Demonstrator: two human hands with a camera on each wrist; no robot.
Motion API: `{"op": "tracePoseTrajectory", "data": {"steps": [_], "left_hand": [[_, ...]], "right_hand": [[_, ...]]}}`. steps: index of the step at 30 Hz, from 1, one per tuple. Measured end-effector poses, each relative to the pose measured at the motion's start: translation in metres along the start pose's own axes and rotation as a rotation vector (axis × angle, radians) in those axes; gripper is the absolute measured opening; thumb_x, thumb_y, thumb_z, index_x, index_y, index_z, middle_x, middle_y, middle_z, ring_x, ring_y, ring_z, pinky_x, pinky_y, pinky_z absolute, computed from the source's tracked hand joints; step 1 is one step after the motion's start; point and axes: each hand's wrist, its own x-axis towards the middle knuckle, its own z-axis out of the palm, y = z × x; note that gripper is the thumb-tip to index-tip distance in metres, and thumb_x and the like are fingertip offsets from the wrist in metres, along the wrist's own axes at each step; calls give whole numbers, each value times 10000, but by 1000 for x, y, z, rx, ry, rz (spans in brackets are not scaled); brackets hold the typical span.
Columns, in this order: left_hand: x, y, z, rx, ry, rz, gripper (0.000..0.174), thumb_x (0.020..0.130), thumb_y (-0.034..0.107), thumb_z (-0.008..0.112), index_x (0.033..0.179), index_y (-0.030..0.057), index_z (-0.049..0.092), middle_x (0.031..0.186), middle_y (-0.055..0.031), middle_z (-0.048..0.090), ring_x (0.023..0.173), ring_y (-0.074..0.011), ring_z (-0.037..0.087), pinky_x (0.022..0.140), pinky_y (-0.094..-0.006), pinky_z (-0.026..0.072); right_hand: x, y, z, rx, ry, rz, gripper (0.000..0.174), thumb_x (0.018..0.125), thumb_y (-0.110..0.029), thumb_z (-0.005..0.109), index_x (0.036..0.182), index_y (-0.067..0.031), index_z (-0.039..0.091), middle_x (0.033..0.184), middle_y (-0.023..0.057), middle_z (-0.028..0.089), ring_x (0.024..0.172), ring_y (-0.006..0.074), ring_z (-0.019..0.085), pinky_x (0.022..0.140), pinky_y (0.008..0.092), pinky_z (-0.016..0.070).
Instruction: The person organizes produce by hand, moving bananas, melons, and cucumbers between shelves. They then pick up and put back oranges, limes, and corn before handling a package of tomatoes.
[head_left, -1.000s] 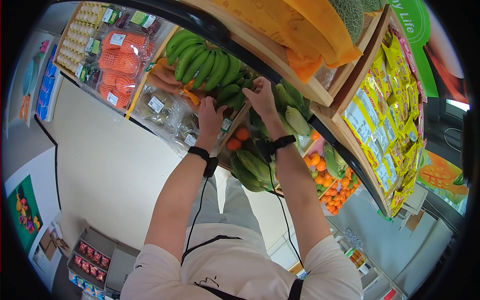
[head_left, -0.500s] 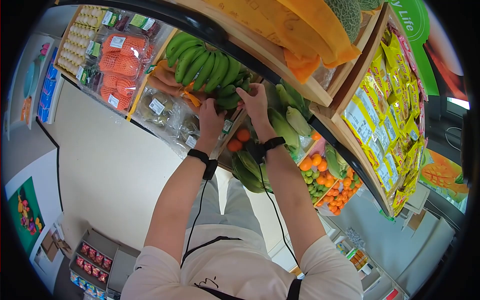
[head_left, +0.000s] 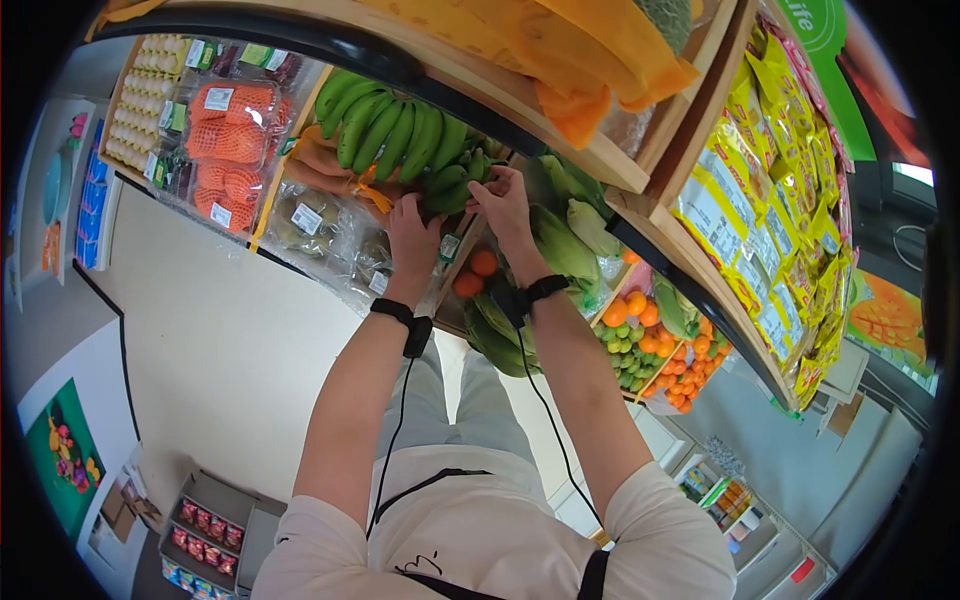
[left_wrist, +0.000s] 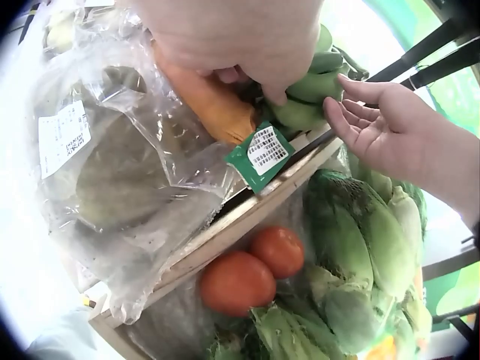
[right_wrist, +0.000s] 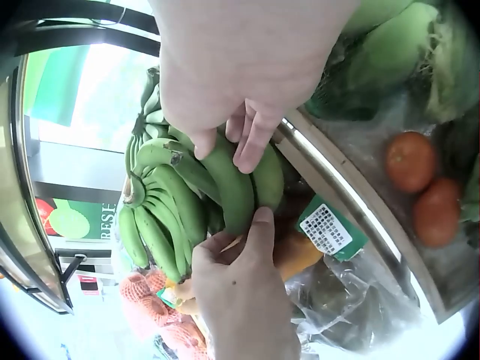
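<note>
Grip: green bananas (right_wrist: 234, 196) are pinched by left hand (head_left: 412, 242) and right hand (head_left: 507, 212); positioning seems underway, steady support next required.

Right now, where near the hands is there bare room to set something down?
A small patch of plastic liner lies bare between the wooden divider and the two tomatoes. It is crowded at the green bananas, with the left hand and right hand on them, and among the corn.

Wooden stand (left_wrist: 214, 244), on it green bananas (head_left: 400, 135), two tomatoes (left_wrist: 237, 283), unhusked corn (left_wrist: 339, 238).
</note>
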Motion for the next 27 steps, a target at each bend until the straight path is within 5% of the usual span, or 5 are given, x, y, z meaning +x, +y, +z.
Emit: {"op": "tracePoseTrajectory", "data": {"steps": [17, 27], "left_hand": [[-3, 3, -6, 16, -34, 45, 503, 805, 234, 834, 1174, 9, 577, 1104, -187, 619, 1049, -390, 584, 927, -474, 470], [-7, 3, -12, 52, -26, 121, 459, 859, 240, 807, 1184, -4, 592, 1031, -156, 613, 943, -336, 590, 853, -428, 485]], "right_hand": [[-12, 10, 14, -140, 158, -30, 593, 833, -77, 818, 1315, -25, 477, 844, 74, 607, 679, 163, 679, 574, 302, 578], [-28, 22, 9, -185, 152, -74, 769, 830, -63, 813, 1473, -32, 392, 926, 73, 629, 704, 146, 671, 600, 290, 575]]}}
